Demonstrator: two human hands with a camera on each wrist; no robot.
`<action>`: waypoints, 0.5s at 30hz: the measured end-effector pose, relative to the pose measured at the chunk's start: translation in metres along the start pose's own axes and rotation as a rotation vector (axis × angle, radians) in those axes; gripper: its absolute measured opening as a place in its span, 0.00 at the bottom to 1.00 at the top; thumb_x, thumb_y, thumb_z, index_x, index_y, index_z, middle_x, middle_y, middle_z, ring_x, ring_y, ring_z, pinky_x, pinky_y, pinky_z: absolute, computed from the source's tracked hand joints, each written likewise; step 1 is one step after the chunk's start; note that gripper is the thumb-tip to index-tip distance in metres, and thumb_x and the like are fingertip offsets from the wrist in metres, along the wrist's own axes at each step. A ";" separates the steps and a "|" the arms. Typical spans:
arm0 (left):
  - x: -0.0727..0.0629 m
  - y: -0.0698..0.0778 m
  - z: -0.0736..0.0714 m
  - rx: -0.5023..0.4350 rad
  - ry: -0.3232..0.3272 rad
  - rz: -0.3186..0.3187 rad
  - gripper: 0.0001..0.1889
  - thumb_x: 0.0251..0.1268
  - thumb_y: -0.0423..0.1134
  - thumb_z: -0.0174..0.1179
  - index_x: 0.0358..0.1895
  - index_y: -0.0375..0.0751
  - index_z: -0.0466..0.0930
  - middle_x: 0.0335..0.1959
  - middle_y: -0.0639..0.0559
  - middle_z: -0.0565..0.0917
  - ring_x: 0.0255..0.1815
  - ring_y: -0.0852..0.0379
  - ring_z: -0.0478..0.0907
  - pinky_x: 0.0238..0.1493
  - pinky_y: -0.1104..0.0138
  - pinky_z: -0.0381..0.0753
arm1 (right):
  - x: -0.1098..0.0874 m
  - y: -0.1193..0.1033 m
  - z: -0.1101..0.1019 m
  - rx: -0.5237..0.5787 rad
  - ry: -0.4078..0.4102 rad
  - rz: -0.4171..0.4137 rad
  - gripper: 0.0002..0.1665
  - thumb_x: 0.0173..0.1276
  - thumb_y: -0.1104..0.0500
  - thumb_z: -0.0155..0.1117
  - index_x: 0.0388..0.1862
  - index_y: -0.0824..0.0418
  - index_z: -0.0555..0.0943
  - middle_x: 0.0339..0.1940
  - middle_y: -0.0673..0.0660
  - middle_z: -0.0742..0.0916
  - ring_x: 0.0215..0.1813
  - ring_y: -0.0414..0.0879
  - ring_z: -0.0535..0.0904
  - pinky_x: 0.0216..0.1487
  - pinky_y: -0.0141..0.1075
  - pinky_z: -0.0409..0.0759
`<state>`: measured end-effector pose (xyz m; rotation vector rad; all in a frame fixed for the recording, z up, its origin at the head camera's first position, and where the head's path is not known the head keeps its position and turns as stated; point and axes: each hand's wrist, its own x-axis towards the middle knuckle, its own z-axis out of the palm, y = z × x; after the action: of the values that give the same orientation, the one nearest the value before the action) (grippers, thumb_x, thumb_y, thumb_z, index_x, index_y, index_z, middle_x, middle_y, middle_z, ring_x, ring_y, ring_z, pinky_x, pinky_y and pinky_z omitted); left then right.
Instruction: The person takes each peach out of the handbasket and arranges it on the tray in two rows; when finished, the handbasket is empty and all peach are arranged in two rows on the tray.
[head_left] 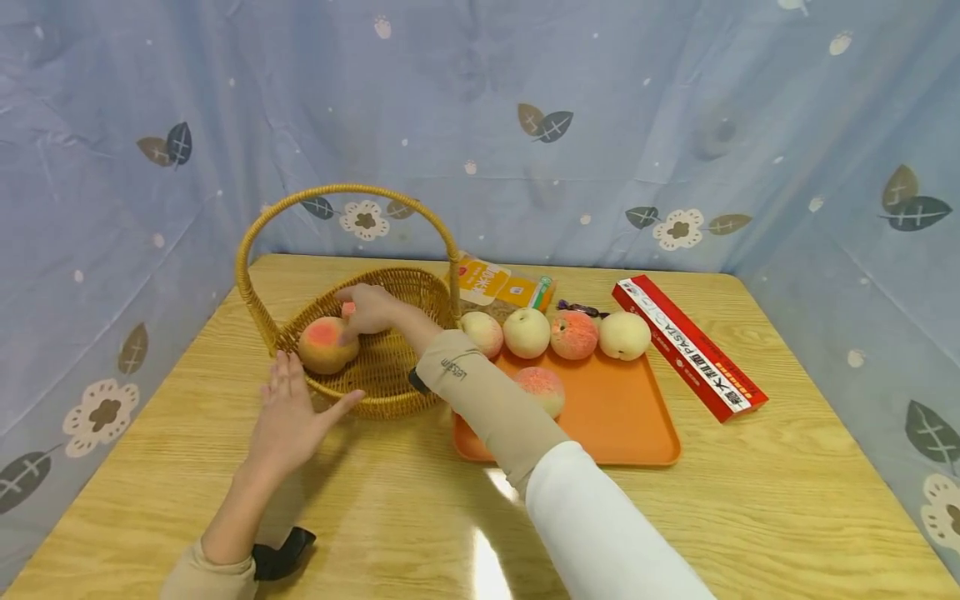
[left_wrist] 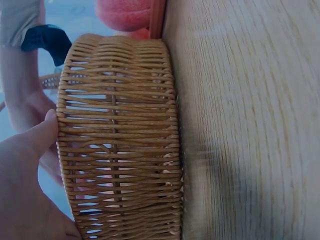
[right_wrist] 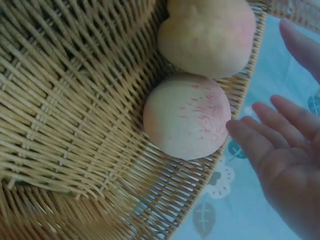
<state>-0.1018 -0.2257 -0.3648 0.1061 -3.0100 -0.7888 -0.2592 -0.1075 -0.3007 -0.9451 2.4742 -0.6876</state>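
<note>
A wicker basket (head_left: 390, 398) with a tall arched handle (head_left: 352, 188) stands at the left of the table. Inside it lie a large peach (head_left: 327, 348) and a paler, pink-speckled peach (right_wrist: 187, 117), side by side against the wall. My right hand (head_left: 367, 308) reaches over the basket beside them, fingers extended; one fingertip is right at the speckled peach in the right wrist view. My left hand (head_left: 287, 417) rests against the near left rim with straight fingers and spread thumb. In the left wrist view, the left thumb (left_wrist: 48, 131) touches the rim.
Right of the basket, an orange tray (head_left: 611, 417) bears several peaches (head_left: 574, 335), partly hidden by my right sleeve (head_left: 487, 400). Behind it lie an orange-and-clear food packet (head_left: 498, 285) and a dark-wrapped candy (head_left: 583, 309). A red pasta box (head_left: 686, 346) lies farther right. Patterned curtains surround the table.
</note>
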 end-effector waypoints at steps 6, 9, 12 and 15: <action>-0.001 0.000 0.002 -0.005 0.006 -0.004 0.61 0.65 0.71 0.47 0.71 0.18 0.27 0.73 0.25 0.26 0.74 0.29 0.26 0.70 0.38 0.35 | 0.008 -0.010 0.006 -0.174 -0.023 -0.067 0.44 0.63 0.60 0.71 0.76 0.54 0.62 0.68 0.51 0.76 0.65 0.42 0.71 0.60 0.27 0.70; -0.001 -0.001 0.001 -0.007 0.004 -0.005 0.61 0.65 0.71 0.47 0.71 0.19 0.26 0.73 0.25 0.25 0.74 0.30 0.25 0.71 0.38 0.34 | 0.013 -0.014 0.009 -0.250 -0.061 -0.074 0.42 0.66 0.61 0.68 0.76 0.52 0.62 0.73 0.47 0.70 0.71 0.41 0.65 0.63 0.27 0.68; 0.000 -0.001 0.001 -0.003 0.000 -0.004 0.61 0.65 0.71 0.47 0.71 0.19 0.26 0.73 0.26 0.25 0.74 0.30 0.25 0.71 0.38 0.34 | 0.017 -0.016 0.010 -0.272 -0.089 -0.065 0.42 0.67 0.62 0.66 0.77 0.51 0.62 0.74 0.46 0.68 0.72 0.40 0.64 0.62 0.26 0.68; 0.001 -0.002 0.001 -0.001 -0.001 -0.005 0.61 0.65 0.71 0.47 0.71 0.19 0.25 0.73 0.26 0.25 0.74 0.31 0.24 0.71 0.39 0.34 | 0.020 -0.016 0.012 -0.280 -0.100 -0.059 0.41 0.67 0.65 0.65 0.77 0.51 0.61 0.74 0.46 0.68 0.69 0.38 0.66 0.59 0.24 0.68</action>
<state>-0.1024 -0.2269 -0.3667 0.1126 -3.0116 -0.7911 -0.2586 -0.1358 -0.3046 -1.1266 2.5031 -0.3062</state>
